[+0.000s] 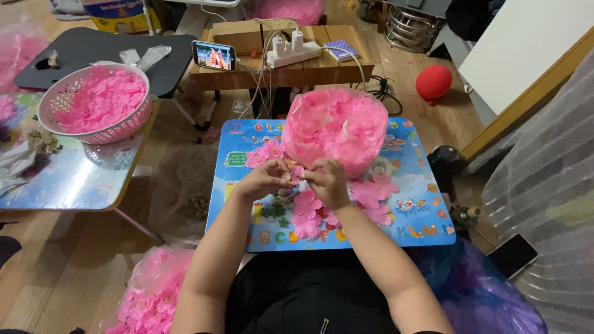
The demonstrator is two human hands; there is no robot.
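Pink fabric petals fill the clear bag (335,130) that stands at the far middle of the blue table (421,232), and every place below is told from that bag. Just in front of it, the left hand (265,180) and the right hand (327,183) meet above the table, fingertips together, both pinched shut on 1 small pink flower (296,174) held between them; how the fingers lie on it is too small to tell. Below the hands, nearer the person than the bag, finished pink flowers (307,213) lie on the table, with more flowers (374,196) spread to the right of them, under the bag's right side. Small green pieces (274,211) lie on the table just left of the near flowers. Far left of the bag, on another low table, a pink basket (93,102) holds loose pink petals. Behind the bag, a wooden bench (284,69) carries a phone (213,55) with a lit screen and a white power strip (291,52). Right of and behind the bag, a red balloon (433,82) lies on the wood floor. Near left of the bag, beside the person's left arm, a second bag of pink flowers (151,297) sits on the floor.
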